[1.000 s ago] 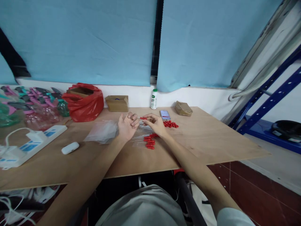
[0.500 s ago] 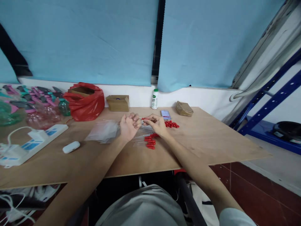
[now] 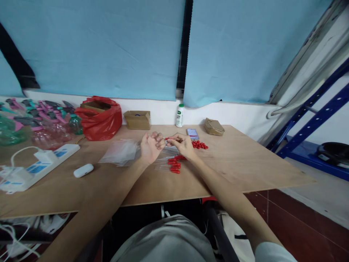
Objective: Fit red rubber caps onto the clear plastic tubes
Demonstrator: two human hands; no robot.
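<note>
A: In the head view, what are the hands on?

B: The left hand [image 3: 149, 146] is half curled, palm up, its fingers bent round what looks like a thin clear tube; too small to be sure. The right hand [image 3: 183, 144] pinches a small red rubber cap [image 3: 167, 138] between thumb and forefinger, with the cap at the left fingertips. Both hover just above the pale plywood table [image 3: 245, 160].

A: And around them?

B: At six o'clock from the hands lies a row of clear glass droppers with red bulbs [image 3: 174, 165]. At three o'clock is a loose heap of red caps [image 3: 200, 145], with a phone [image 3: 192, 133] just behind it. At nine o'clock lies a crumpled clear plastic bag [image 3: 120, 151]. A small white bottle [image 3: 179, 115] stands at twelve o'clock against the wall.

A: Anything different from a second ago?

B: Hardly. The hands sit a shade further right in the picture, as do the table things, so the head turned slightly. The cap has stayed at the left fingertips, so the fitting looks unfinished.
</note>
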